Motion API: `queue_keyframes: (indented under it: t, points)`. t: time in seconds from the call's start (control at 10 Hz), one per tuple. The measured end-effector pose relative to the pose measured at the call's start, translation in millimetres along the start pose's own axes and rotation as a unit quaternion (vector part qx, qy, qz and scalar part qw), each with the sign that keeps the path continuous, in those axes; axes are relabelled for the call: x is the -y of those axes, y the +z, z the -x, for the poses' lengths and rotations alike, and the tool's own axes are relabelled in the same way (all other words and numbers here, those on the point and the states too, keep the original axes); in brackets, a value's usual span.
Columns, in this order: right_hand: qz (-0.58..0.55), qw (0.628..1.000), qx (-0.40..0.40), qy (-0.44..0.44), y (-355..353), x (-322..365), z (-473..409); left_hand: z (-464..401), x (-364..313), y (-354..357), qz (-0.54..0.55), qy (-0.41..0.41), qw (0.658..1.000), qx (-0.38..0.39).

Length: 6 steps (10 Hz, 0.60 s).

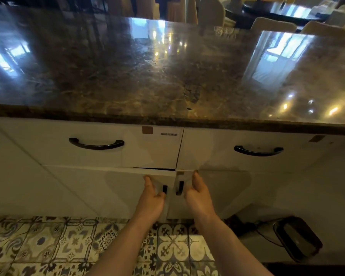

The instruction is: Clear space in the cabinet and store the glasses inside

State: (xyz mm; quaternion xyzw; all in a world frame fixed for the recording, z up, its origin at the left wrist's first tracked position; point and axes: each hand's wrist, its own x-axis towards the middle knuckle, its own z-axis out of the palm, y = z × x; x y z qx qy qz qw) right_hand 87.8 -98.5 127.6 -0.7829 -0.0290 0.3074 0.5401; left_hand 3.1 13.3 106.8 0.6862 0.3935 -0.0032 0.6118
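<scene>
While two drawers (108,144) stay shut above, both hands — left (152,198), right (197,196) — each grasp one of two cabinet door handles (165,188).

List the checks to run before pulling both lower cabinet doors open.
1. left hand on the left door handle: ok, fingers curled at it.
2. right hand on the right door handle: cannot tell, hand beside it, grip unclear.
3. Doors free to swing: ok, left door already slightly ajar.
4. Floor in the swing path: not ok, a dark appliance sits to the right.
5. Space inside the cabinet: cannot tell, interior hidden.
6. Glasses within reach: cannot tell, glasses sit at the far countertop edge.
</scene>
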Motion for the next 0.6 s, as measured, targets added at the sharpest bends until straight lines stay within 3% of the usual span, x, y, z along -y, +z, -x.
queue_keyframes:
  t: [0.6]
  points:
    - [-0.055,0.998,0.028,0.014,-16.5,-10.6,-8.0,3.5,10.2,-7.8,-0.025,0.016,0.998,-0.049]
